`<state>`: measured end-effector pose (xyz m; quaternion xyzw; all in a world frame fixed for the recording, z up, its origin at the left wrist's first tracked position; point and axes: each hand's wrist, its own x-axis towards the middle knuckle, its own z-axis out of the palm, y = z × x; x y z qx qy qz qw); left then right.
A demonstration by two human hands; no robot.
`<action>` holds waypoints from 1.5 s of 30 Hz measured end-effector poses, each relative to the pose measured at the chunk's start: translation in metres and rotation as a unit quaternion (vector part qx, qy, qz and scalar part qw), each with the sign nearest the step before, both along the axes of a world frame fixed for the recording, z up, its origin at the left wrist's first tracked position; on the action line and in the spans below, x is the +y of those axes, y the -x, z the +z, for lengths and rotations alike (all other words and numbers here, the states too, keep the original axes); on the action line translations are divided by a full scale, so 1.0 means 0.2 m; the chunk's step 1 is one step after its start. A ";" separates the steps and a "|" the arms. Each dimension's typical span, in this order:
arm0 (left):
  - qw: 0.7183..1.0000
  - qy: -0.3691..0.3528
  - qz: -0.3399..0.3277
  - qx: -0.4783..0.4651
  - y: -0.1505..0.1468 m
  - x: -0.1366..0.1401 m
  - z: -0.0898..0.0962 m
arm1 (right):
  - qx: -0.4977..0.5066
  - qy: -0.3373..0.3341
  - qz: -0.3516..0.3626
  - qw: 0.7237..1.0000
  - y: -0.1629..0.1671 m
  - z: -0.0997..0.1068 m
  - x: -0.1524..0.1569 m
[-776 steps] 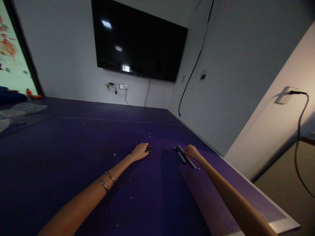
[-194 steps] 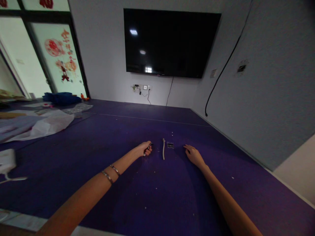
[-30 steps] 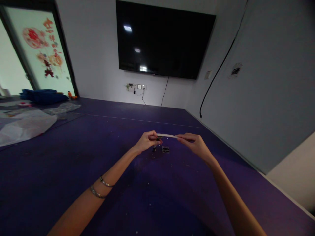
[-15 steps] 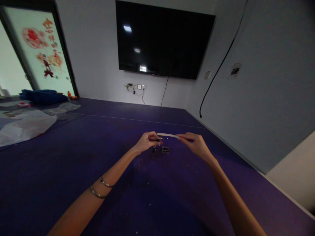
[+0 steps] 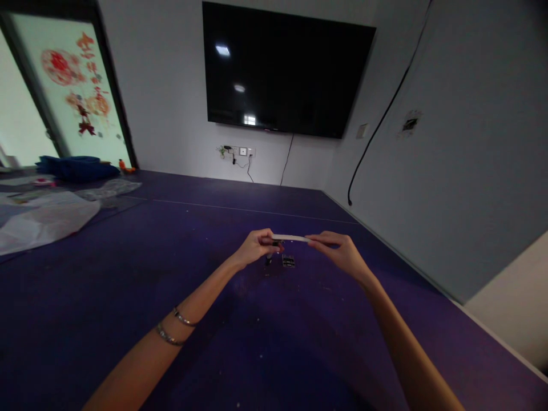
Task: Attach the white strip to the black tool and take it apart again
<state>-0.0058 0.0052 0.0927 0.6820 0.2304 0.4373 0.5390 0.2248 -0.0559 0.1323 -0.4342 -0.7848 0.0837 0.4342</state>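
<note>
A thin, slightly bowed white strip [image 5: 290, 237] spans the gap between my two hands above the purple surface. Its right end is pinched between the thumb and fingers of my right hand [image 5: 336, 249]. At the other end, my left hand [image 5: 257, 246] is closed with the strip at its fingertips. A small dark shiny piece by those left fingers is partly hidden, and I cannot make out its kind. Just below the hands lie a small dark rectangular item with a pale edge [image 5: 288, 261] and a short dark upright-looking piece [image 5: 268, 260].
The purple surface [image 5: 205, 319] carries small white specks. Clear plastic sheeting [image 5: 51, 220] and a dark blue cloth bundle [image 5: 77, 168] lie at far left, near a small orange object [image 5: 125, 166]. A black cable [image 5: 377, 128] hangs down the right wall.
The white strip has tilted slightly and now looks flatter, its left end a little lower. Both hands keep nearly the same position. The items below have not moved.
</note>
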 end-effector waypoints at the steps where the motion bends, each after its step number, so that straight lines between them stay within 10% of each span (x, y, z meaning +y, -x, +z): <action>1: 1.000 -0.003 0.002 0.002 0.00 0.00 0.00 | 0.001 0.003 0.003 1.000 0.00 0.00 0.00; 45: 0.999 -0.013 -0.040 -0.017 0.02 -0.01 0.01 | 0.058 0.065 0.018 0.996 -0.08 -0.04 0.04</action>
